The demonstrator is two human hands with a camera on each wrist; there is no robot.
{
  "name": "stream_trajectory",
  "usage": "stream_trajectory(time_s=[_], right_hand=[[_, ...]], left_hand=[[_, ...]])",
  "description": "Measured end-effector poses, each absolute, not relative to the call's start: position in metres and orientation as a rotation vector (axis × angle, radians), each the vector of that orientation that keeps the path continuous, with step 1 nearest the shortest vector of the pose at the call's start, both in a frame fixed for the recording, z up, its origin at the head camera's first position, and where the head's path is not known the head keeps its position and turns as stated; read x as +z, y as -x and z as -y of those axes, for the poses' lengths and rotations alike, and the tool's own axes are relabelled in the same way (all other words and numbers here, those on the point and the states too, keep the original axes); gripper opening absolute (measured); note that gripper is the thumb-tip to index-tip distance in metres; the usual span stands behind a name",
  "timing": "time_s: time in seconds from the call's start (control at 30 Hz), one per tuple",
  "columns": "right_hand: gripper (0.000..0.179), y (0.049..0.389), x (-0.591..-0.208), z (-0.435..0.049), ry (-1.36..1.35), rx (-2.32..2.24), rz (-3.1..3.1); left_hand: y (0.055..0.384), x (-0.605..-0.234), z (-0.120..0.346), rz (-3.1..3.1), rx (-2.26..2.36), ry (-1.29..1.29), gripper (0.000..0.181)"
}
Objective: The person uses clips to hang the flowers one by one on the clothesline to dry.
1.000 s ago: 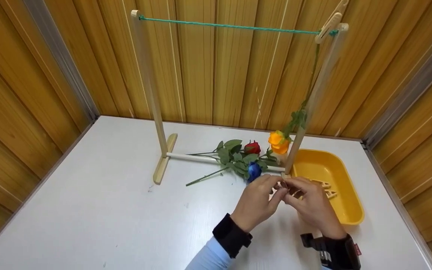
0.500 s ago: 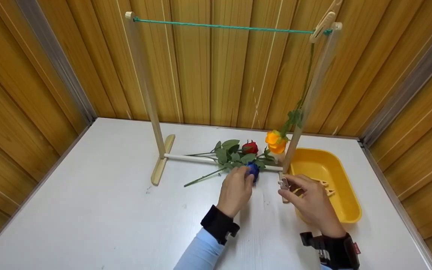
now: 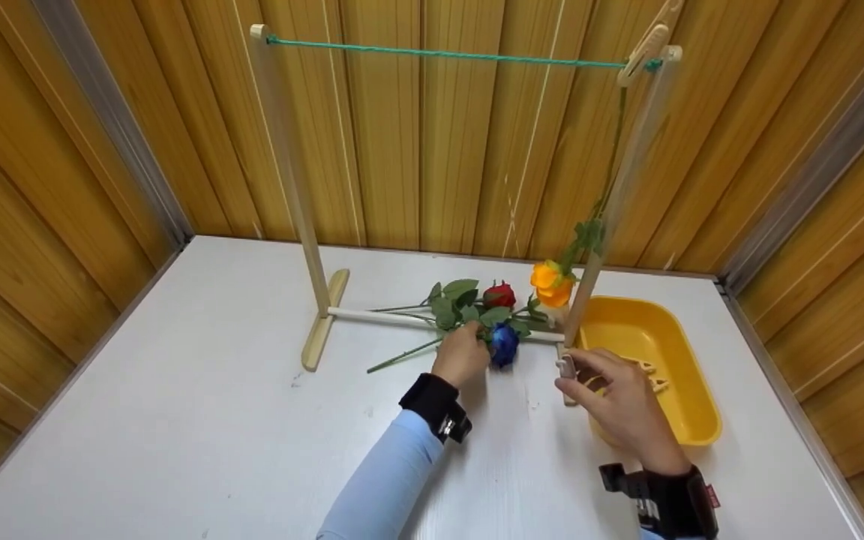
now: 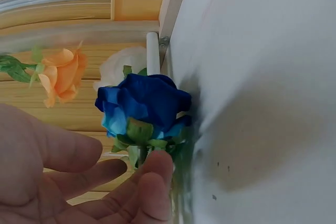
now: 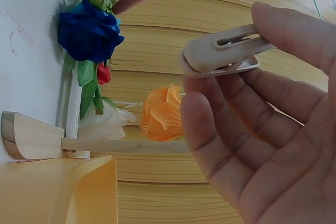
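A blue rose [image 3: 505, 343] lies among green leaves on the white table. My left hand [image 3: 463, 356] reaches in at its stem. In the left wrist view the thumb stands apart from the fingers [image 4: 155, 192], whose tips are right beneath the blue bloom [image 4: 144, 103]. My right hand [image 3: 619, 405] pinches a light clothespin [image 5: 223, 51] between thumb and fingers, beside the rack's right foot. A red rose [image 3: 499, 295] lies just behind the blue one. From the green cord [image 3: 432, 52] an orange rose [image 3: 552, 283] hangs head down, its stem gripped by another clothespin [image 3: 643, 54].
A wooden rack with a left post [image 3: 289, 172] and right post [image 3: 623, 195] carries the cord. A yellow tub [image 3: 691, 360] with several clothespins stands at right. A white rose [image 5: 107, 121] lies behind the blue one. Wood-look panels [image 3: 387, 150] close the back and sides.
My left hand has left the right hand, moving left past the blue bloom to its stem. The right hand keeps the clothespin, almost in place. The view has shifted slightly.
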State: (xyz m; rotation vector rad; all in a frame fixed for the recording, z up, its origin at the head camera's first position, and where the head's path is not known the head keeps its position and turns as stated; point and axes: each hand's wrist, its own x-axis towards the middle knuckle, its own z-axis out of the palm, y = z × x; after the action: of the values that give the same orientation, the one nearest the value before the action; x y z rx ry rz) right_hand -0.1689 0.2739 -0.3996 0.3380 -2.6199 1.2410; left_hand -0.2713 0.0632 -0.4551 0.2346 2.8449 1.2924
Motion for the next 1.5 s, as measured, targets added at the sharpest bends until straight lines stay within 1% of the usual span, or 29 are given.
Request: stream_trajectory(time_s=[0.17,0.27,0.37,0.53,0.7,0.9,1.17,1.37,1.5], right_hand=[[0.032,0.168,-0.399,-0.274,-0.342,1.257,2.614],[0.033,0.168,-0.400,-0.275,-0.350,1.247,2.611],[0.032,0.168,-0.400,-0.275,-0.348,1.232,2.609],[0.031,0.168,-0.399,-0.276,-0.319,1.217,2.627],[0.032,0.167,-0.399,-0.278,-0.293,1.196,2.673],[0.031,0.167,-0.399,-0.280,-0.297,1.176,2.668],[0.030,0.167,-0.399,-0.280,-0.307,1.157,2.647],[0.032,0.167,-0.399,-0.279,-0.333,1.206,2.598],[0.033,0.167,-0.399,-0.279,-0.351,1.237,2.593]], left_hand=[[0.279,-0.460,-0.063,-2.754,1.269,-0.141,0.043],[0.280,-0.464,-0.062,-2.707,1.330,-0.096,0.046],[0.280,-0.468,-0.061,-2.708,1.412,-0.085,0.041],[0.278,-0.470,-0.061,-2.811,1.528,-0.139,0.025],[0.273,-0.469,-0.064,-2.883,1.626,-0.155,0.015],[0.264,-0.459,-0.068,-2.859,1.689,-0.148,0.010],[0.248,-0.448,-0.071,-2.869,1.674,-0.268,0.013],[0.233,-0.448,-0.072,-2.851,1.663,-0.424,0.016],[0.221,-0.450,-0.073,-2.825,1.638,-0.470,0.020]])
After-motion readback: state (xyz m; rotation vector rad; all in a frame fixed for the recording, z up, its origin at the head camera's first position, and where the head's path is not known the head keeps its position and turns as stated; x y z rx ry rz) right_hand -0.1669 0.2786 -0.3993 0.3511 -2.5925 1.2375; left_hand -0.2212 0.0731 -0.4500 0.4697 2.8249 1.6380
